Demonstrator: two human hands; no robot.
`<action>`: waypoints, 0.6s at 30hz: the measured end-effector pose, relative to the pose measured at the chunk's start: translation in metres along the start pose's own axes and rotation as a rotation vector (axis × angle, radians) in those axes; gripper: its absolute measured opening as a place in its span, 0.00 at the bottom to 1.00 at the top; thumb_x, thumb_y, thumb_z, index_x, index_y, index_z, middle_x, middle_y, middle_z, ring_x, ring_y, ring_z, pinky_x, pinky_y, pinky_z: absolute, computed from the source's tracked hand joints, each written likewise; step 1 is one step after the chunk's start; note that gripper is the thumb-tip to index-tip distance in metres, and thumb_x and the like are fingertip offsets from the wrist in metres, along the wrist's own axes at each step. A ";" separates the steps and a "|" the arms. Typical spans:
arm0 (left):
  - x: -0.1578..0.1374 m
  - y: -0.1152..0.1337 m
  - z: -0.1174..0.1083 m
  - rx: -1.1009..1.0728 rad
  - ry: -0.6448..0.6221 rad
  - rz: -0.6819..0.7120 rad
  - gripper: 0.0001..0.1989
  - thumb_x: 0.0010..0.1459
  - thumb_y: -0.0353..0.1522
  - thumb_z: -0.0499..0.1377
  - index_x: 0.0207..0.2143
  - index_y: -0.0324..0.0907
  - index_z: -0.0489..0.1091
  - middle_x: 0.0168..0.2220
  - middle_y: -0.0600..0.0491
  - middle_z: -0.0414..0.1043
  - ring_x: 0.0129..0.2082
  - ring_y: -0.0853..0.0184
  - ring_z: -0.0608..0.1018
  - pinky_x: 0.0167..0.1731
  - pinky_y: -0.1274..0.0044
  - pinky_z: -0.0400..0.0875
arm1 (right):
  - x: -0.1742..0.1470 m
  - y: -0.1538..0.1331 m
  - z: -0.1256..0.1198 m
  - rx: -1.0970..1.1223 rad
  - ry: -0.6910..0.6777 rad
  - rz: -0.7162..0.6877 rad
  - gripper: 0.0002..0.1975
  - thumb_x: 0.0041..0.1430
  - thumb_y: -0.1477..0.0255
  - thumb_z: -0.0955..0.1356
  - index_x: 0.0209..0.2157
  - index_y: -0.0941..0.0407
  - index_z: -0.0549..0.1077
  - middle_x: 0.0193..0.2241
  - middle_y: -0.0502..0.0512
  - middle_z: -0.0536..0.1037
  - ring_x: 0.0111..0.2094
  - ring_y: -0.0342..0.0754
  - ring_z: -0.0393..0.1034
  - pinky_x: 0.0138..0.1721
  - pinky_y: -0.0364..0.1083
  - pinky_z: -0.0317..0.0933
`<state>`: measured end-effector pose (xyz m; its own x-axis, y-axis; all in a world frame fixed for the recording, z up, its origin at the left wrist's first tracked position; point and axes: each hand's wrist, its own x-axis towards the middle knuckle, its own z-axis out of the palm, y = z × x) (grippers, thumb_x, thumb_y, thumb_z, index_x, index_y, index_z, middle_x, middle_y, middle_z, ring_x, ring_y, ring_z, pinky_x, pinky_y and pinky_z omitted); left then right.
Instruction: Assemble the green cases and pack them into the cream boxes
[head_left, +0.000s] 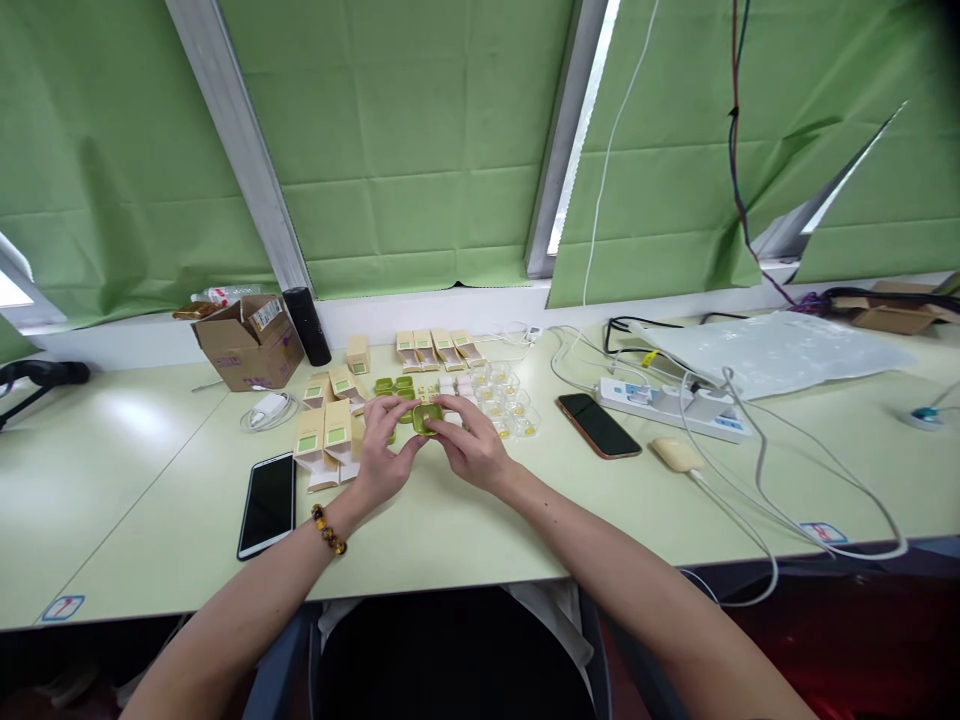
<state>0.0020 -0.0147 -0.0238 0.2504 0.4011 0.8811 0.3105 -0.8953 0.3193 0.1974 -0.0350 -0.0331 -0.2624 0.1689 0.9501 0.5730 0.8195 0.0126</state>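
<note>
Between both hands, above the table, is a small green square case (426,413) with its hollow side toward me. My left hand (385,452) grips its left edge with fingers and thumb. My right hand (472,446) holds its right side, the thumb reaching into the hollow; a small pale piece seems to lie there. Behind the hands sit more green cases (394,385), small pale-yellow pieces (427,388) and whitish pieces (455,384). Several clear plastic cups (517,408) with yellow bits stand right of them. Opened cream paper boxes (337,428) stand beside my left hand.
A dark-screened phone (268,505) lies at left, another phone (598,425) at right. Further right are a power strip (671,408), a cream charging case (676,454) and loose cables. A cardboard box (251,345) and black cylinder (307,328) stand at the back left.
</note>
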 end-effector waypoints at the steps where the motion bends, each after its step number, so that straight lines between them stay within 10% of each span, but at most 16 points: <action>1: 0.000 0.000 0.000 0.002 0.004 0.001 0.22 0.64 0.32 0.66 0.60 0.48 0.71 0.50 0.46 0.70 0.52 0.57 0.72 0.54 0.61 0.70 | 0.000 0.000 0.000 0.006 0.001 -0.007 0.17 0.67 0.81 0.67 0.55 0.54 0.76 0.56 0.69 0.75 0.59 0.58 0.73 0.52 0.59 0.77; 18: -0.001 -0.002 0.002 0.025 0.011 -0.022 0.20 0.65 0.36 0.65 0.59 0.48 0.72 0.49 0.46 0.70 0.52 0.56 0.72 0.54 0.60 0.71 | -0.005 0.003 0.002 0.020 -0.037 0.072 0.16 0.70 0.77 0.66 0.56 0.54 0.74 0.56 0.68 0.76 0.59 0.58 0.74 0.54 0.60 0.76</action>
<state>0.0025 -0.0133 -0.0262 0.2331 0.4184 0.8779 0.3385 -0.8812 0.3301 0.1987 -0.0321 -0.0383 -0.2498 0.2473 0.9362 0.5756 0.8154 -0.0618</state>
